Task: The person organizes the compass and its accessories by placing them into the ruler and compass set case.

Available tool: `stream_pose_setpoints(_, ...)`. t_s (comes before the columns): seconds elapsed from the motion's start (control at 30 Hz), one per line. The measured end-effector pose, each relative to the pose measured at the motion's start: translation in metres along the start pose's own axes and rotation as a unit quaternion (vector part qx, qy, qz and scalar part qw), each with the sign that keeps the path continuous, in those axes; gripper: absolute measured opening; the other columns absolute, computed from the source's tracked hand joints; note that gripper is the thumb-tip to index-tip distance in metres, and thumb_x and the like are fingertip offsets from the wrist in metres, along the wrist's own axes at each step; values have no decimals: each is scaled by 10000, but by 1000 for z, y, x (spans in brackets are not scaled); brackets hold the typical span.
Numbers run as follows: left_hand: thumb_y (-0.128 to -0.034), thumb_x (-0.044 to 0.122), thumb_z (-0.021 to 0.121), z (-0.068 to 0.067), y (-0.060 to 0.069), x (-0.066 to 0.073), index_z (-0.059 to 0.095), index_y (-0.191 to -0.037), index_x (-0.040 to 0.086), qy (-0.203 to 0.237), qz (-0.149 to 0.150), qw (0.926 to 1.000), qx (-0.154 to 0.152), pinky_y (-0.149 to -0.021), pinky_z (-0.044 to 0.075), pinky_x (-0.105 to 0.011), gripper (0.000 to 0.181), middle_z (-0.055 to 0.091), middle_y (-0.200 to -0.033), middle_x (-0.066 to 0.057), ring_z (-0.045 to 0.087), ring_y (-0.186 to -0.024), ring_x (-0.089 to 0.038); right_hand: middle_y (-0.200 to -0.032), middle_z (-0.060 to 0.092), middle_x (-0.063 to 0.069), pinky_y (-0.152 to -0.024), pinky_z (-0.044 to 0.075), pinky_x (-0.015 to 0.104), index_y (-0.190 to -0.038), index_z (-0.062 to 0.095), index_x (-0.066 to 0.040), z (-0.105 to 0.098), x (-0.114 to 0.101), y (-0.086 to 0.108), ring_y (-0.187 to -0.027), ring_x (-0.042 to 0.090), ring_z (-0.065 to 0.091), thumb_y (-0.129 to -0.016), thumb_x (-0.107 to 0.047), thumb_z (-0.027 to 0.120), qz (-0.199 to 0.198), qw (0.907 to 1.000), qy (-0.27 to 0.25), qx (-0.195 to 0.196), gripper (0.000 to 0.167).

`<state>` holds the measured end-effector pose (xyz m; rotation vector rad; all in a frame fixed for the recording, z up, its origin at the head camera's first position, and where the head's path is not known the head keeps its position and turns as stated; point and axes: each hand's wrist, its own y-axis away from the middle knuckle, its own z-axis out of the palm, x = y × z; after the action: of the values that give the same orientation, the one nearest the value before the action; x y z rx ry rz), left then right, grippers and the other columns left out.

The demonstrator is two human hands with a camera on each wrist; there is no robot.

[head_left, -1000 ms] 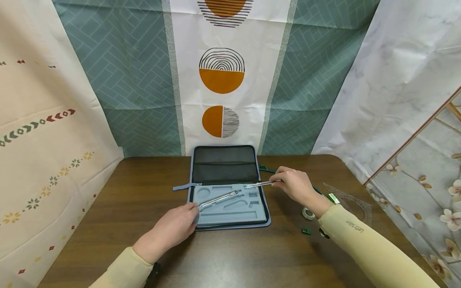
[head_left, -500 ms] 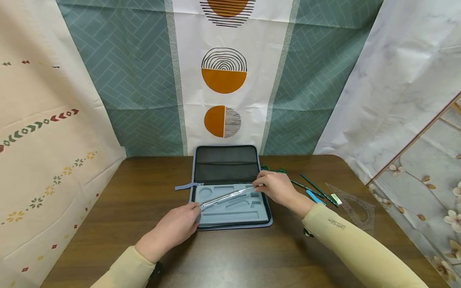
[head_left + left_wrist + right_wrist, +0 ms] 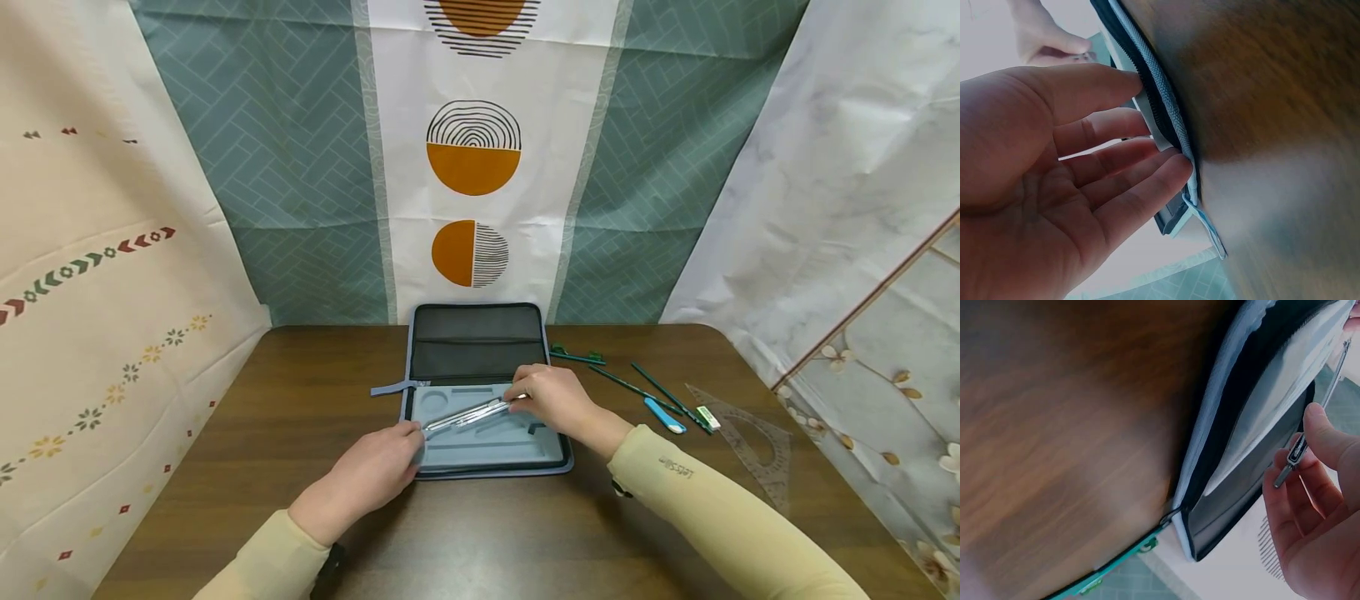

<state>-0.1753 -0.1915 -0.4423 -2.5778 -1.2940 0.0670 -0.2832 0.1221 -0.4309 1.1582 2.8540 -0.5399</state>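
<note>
An unzipped blue-grey case [image 3: 495,472] holds a pale blue moulded tray [image 3: 480,453] with shaped recesses. My left hand [image 3: 378,468] rests at its left edge, with fingers fairly straight; in the left wrist view, several fingertips and the thumb touch the zipped rim [image 3: 1169,109]. Over the tray, my right hand [image 3: 551,400] pinches the hinged head of a silver drawing compass [image 3: 1297,450] between thumb and fingers. Its legs slant down leftward. Close beside it, a second slim silver instrument [image 3: 450,419] lies in the tray, partly overlapped, so its kind is unclear.
Right of the case lie green pencils [image 3: 660,385], a blue-and-white cutter-like tool [image 3: 664,415], an eraser [image 3: 708,417] and a clear set square with a protractor cut-out [image 3: 750,442]. Another green item [image 3: 576,357] is behind the right hand. The black mesh lid [image 3: 477,342] stands against the curtain.
My right hand has moved left from beyond the case's right edge to over the tray, bringing the compass alongside the other silver instrument. The left hand has stayed at the case edge.
</note>
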Motion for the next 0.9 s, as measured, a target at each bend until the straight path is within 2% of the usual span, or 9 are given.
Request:
stream_pose_setpoints(0.47, -866, 48, 936, -1, 0, 2, 751, -1121, -33, 40, -40, 10000, -44, -801, 661, -416, 325, 743, -1209, -188, 764, -985, -299, -1033, 764, -71, -728, 602, 321, -1070, 897, -224, 14, -20, -13, -909, 141, 738, -912, -222, 915, -175, 9997, -147, -116, 160)
stream_pose_setpoints(0.9, -863, 56, 940, -1, 0, 1, 749, -1121, -34, -29, 11, 10000, 14, -801, 664, -420, 334, 742, -1212, -193, 769, -992, -307, -1018, 763, -87, -726, 601, 312, -1058, 900, -242, 21, -24, -17, -895, 115, 734, -913, -215, 911, -238, 9993, -206, -192, 148)
